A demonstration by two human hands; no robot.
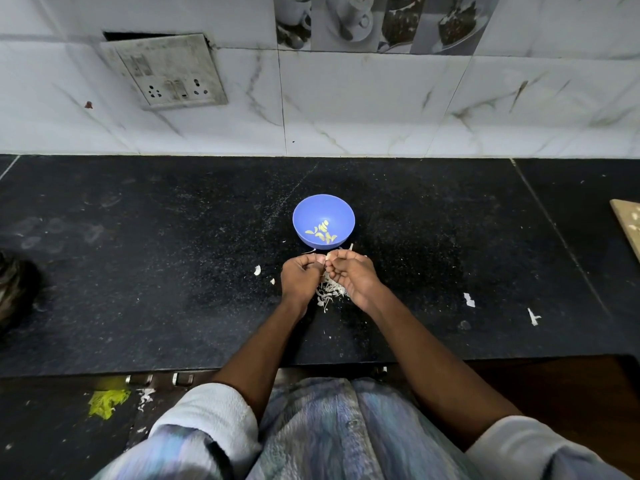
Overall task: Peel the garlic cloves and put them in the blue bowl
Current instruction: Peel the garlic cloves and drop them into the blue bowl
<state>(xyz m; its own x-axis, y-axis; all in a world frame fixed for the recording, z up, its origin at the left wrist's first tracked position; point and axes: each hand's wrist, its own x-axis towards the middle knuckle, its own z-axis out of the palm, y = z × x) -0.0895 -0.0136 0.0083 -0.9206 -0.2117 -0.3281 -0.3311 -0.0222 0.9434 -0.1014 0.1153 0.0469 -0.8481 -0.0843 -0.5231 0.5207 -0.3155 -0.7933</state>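
Two hands meet at the centre of the frame, just below the blue bowl. Both the left hand and the right hand are curled nearly closed, fingertips pressed together over a small pale garlic clove pinched between them (most of the clove is hidden by the fingers, so how much skin is on it cannot be told). A thin sliver of skin sticks up just above the right hand's fingertips, close to the bowl's lower rim.

Inside the bowl lie several yellowish peeled cloves, gathered toward its lower side. The bowl sits on the black speckled table, just above the hands and apart from them.

Directly beneath the hands, between the wrists, is a heap of white garlic skins on the table. A curled piece of skin lies just left of the left hand, with a smaller bit lower down beside it. Further white scraps lie well apart at the right of the frame.

At the upper left, a grimy switch plate is on the marbled wall tiles. A wooden board edge shows at the far right.
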